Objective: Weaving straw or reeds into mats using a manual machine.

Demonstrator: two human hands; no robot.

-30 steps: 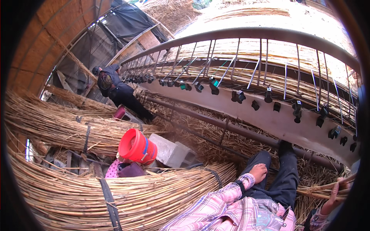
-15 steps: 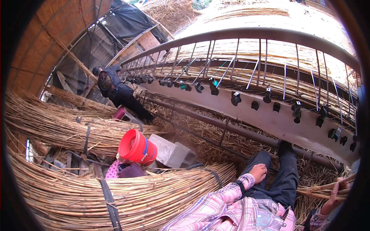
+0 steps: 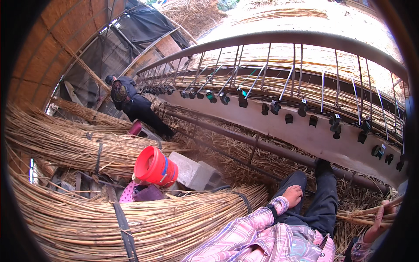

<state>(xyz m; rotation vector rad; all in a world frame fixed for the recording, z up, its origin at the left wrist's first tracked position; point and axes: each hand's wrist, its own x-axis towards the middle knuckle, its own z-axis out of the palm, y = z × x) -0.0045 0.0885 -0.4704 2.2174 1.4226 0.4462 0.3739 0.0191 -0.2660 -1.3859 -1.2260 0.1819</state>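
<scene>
— Two bare hands, head view. State of each?

— Left hand (image 3: 293, 196): fingers loosely curled, holding nothing that I can see, resting on one dark-trousered leg (image 3: 321, 212). Right hand (image 3: 375, 227): at the far right edge, closed round a few thin, straw-coloured reed stalks (image 3: 355, 217). The dark rim cuts it off; how firm the grip is, I cannot tell.

— Position of those stalks?

— Lower right, reaching from the fingers toward the legs, below the frame.

— Large fixtures?

— One long, brown metal frame (image 3: 279, 37), bent by the lens, with thin upright rods and a row of small black clips (image 3: 302, 109).

— Done, and left?

— Part-way, I judge. Pale lengthwise reeds (image 3: 316, 59) already lie behind the rods. At left, a thick near reed bundle (image 3: 174, 218) and a far reed bundle (image 3: 65, 139), both bound with dark bands, remain tied.

— Sundries?

— One red plastic bucket (image 3: 150, 168) with a blue band, beside a grey concrete block (image 3: 187, 171); one dark-clothed co-worker (image 3: 131, 98) at the frame's far end.
</scene>
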